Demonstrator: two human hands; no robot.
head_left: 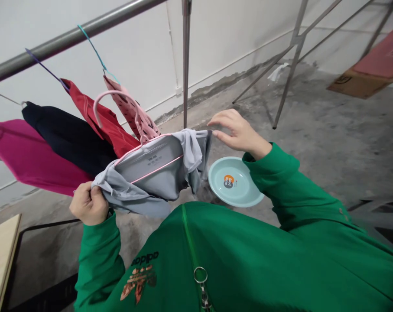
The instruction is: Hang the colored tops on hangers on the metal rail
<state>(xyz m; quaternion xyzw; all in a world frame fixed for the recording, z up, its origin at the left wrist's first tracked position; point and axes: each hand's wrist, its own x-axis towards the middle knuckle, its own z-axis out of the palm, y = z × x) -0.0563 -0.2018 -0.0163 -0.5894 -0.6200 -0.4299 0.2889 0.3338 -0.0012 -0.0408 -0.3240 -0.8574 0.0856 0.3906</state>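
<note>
A thin grey garment (165, 177) with small printed marks on its inside hangs on a pink hanger (110, 93) in front of me. The hanger's lower bar shows across the garment's opening. My left hand (89, 203) is closed on the bunched left end of the cloth. At the other end, my right hand (237, 132) has its thumb and fingers apart. Its thumb tip is close to the garment's dark-edged right corner; whether it touches cannot be made out.
Along a metal rail (63, 39) hang a pink dotted garment (134, 115), a red garment (97, 115), a black garment (66, 134) and a magenta garment (37, 156). A pale blue basin (245, 184) stands on the concrete floor. A cardboard box (362, 82) sits at the far right, near metal rack legs (289, 73).
</note>
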